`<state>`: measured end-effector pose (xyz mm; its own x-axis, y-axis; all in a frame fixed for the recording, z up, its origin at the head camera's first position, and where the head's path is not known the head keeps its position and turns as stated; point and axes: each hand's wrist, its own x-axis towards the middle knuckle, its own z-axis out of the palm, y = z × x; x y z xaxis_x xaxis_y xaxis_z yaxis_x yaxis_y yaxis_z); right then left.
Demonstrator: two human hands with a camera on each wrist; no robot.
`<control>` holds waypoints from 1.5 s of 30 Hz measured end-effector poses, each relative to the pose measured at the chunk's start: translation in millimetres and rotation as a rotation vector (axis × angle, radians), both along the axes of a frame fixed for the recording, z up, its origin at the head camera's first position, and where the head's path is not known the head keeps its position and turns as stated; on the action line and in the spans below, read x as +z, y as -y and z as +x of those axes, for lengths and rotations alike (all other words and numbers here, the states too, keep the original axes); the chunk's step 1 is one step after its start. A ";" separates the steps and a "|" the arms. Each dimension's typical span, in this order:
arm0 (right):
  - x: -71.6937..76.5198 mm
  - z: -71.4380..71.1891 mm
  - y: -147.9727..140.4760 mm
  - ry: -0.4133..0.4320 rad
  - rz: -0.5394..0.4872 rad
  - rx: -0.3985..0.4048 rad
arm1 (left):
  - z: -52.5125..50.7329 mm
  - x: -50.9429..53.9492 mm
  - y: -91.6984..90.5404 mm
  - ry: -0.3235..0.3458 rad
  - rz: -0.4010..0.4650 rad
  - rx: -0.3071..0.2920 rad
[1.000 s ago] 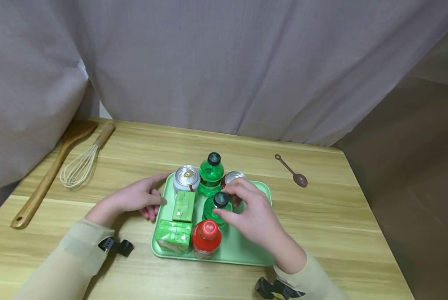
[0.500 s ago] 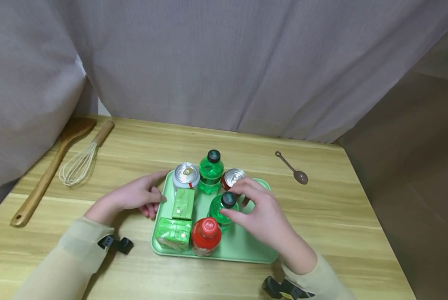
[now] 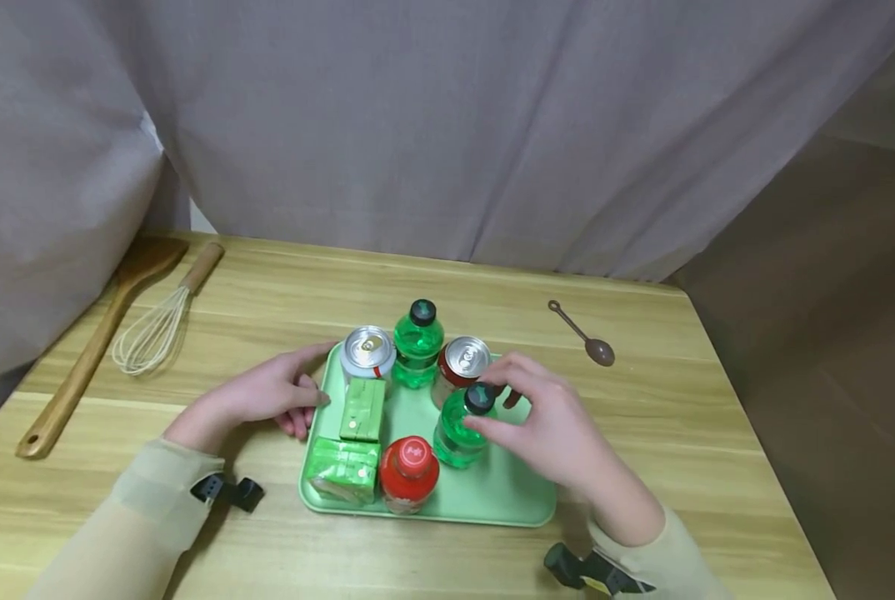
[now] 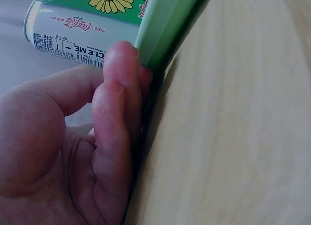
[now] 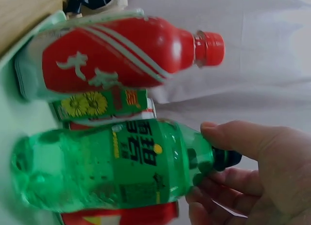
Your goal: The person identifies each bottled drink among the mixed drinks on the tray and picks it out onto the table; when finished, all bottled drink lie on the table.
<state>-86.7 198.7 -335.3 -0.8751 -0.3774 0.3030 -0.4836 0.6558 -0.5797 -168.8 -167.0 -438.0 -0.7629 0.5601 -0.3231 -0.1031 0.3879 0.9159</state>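
My right hand (image 3: 548, 417) pinches a green soda bottle (image 3: 458, 433) at the neck, just below its black cap, with thumb and fingers. The bottle stands over the right-middle of a light green tray (image 3: 503, 500); whether its base touches the tray is unclear. My left hand (image 3: 271, 392) holds the tray's left edge, the thumb at the rim; in the left wrist view its curled fingers (image 4: 114, 118) lie against the tray's side. On the tray stand another green bottle (image 3: 417, 346), a silver-topped white can (image 3: 367, 354), a red cola can (image 3: 458, 367), two green drink cartons (image 3: 342, 471) and a red-capped bottle (image 3: 408, 479).
A wooden spatula (image 3: 95, 354) and a whisk (image 3: 158, 329) lie at the left of the wooden table (image 3: 642, 450). A small brown spoon (image 3: 586, 342) lies at the right, beyond the tray. A grey curtain (image 3: 432, 125) hangs along the back.
My right hand has moved the green bottle rightward, away from the red-capped bottle and the cartons. More of the red can now shows. My left hand stays at the tray's edge.
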 end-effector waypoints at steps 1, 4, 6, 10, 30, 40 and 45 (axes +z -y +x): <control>0.9 -1.0 -1.8 0.005 0.005 0.000 | 0.2 0.3 0.1 0.001 0.002 0.000; 3.6 -3.4 -7.8 0.009 0.035 -0.004 | 0.4 0.7 0.3 0.006 0.002 -0.003; 5.5 -4.8 -11.6 0.008 0.054 -0.006 | 0.4 1.0 0.2 0.011 -0.002 -0.004; 9.0 -7.6 -18.5 -0.001 0.083 -0.012 | -0.6 1.1 0.3 0.006 -0.008 0.000; 10.1 -30.3 -49.9 -0.003 0.021 -0.137 | -1.6 -1.1 0.8 0.001 0.003 -0.015; 14.7 -33.3 -68.5 -0.034 -0.056 -0.340 | -0.7 -2.0 1.4 0.008 0.004 -0.014; 21.1 -34.6 -78.9 -0.007 -0.056 -0.412 | -0.5 -1.4 1.4 0.004 0.001 -0.009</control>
